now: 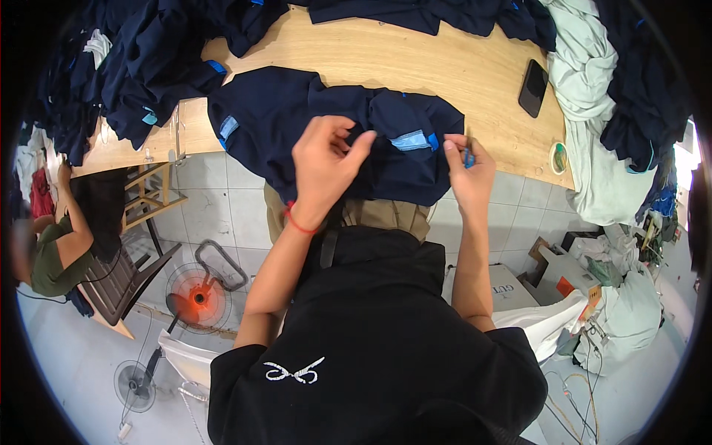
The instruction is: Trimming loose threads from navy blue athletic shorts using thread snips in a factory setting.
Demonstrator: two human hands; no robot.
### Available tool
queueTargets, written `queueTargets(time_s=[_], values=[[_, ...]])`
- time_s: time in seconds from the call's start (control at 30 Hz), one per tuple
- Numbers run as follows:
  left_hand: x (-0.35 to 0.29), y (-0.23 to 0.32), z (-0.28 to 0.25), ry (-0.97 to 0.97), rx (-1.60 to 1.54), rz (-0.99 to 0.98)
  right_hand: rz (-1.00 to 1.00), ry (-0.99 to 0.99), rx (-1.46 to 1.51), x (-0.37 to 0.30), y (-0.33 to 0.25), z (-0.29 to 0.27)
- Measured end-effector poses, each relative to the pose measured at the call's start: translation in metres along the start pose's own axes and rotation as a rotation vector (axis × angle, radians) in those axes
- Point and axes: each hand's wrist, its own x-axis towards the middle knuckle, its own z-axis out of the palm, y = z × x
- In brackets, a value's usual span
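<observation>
A dark navy garment (274, 111) lies bunched over the table's near edge, with light blue patches (409, 141) and brighter blue tabs showing on it. Over its middle is my left hand (322, 159), fingers loosely curled and the thumb apart from them; I see nothing held there. A red string circles that wrist. Beside the garment's right end, my right hand (472, 174) is closed around a small blue tool (468, 157), mostly hidden by the fingers, so its kind does not show.
The curved wooden table (489, 81) carries navy garment piles (159, 67), a black phone (532, 89) and a small oval dish (558, 159). Pale green cloth (586, 67) hangs over its right end. Fans (199, 298) stand at lower left, near another person (63, 237). A grey machine box (564, 278) sits right.
</observation>
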Motion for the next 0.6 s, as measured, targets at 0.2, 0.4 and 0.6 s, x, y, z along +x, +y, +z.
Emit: queueTargets(time_s=[0.2, 0.4, 0.6], values=[[-0.001, -0.033, 0.015, -0.058, -0.078, -0.213, 0.258, -0.148, 0.269, -0.007, 0.008, 0.006], [0.000, -0.049, -0.065, -0.137, -1.659, -0.838, 0.506, -0.369, 1.336, 0.007, 0.016, -0.027], [0.002, -0.047, -0.080, -0.191, -1.524, -0.626, 0.295, -0.436, 1.295, 0.015, -0.002, -0.029]])
